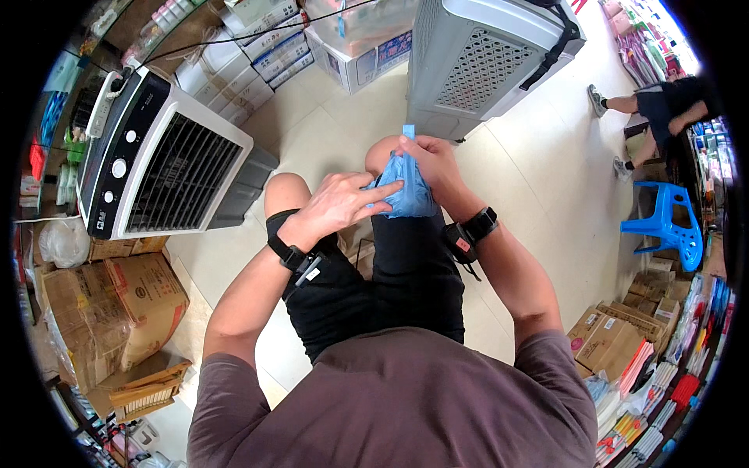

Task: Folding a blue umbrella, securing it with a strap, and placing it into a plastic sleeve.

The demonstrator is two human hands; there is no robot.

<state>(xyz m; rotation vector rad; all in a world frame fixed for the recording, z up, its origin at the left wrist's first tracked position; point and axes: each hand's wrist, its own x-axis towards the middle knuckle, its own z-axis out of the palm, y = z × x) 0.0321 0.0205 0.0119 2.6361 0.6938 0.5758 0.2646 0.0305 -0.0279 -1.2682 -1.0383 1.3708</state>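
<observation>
A blue plastic bag is bunched over my knee, with one narrow strap of it sticking up. My right hand pinches the base of that strap between thumb and fingers. Coming from the other side, my left hand lays its extended fingers against the bag's near left side; whether they grip the plastic cannot be told. What the bag holds is hidden. Each wrist wears a black strap with a small device on it.
Air coolers stand at left and ahead. Cardboard boxes lie at lower left, more boxes at lower right. A blue plastic stool stands at right, below another person. Stocked shelves line both sides.
</observation>
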